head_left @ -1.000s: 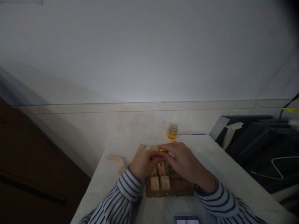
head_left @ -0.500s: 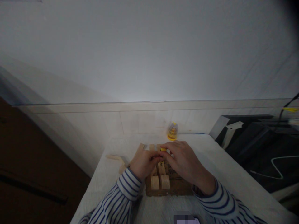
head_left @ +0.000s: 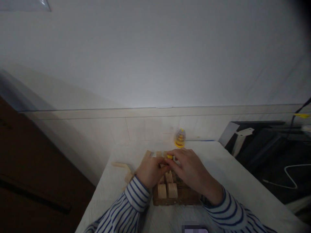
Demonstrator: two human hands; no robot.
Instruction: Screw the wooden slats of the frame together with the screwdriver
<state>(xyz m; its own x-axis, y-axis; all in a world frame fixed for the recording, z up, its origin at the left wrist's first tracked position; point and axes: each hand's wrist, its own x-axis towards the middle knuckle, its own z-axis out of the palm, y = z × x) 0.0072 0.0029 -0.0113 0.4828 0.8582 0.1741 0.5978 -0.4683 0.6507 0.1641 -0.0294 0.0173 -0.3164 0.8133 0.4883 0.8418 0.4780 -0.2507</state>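
Observation:
My left hand [head_left: 152,170] and my right hand [head_left: 190,168] meet over a dark brown wooden board [head_left: 187,199], fingertips close together. Between the thumb and fingers of my right hand is a small yellow piece [head_left: 170,157], perhaps a screwdriver handle; most of it is hidden. The fingers of my left hand are pinched just beside it, and what they hold is covered. Pale wooden blocks [head_left: 172,191] stand on the board's near left part, with more wooden pieces [head_left: 158,153] showing beyond my fingers.
A clear, dome-shaped case with a yellow base [head_left: 180,138] stands at the table's back edge by the wall. Left of my left hand lies a bent pale wooden piece [head_left: 122,165]. Dark flat panels [head_left: 264,145] lean at the right. A phone-like object [head_left: 195,230] is at the front edge.
The view has shifted slightly, so everything sits a little lower and further right. Both hands keep nearly the same pinch over the board.

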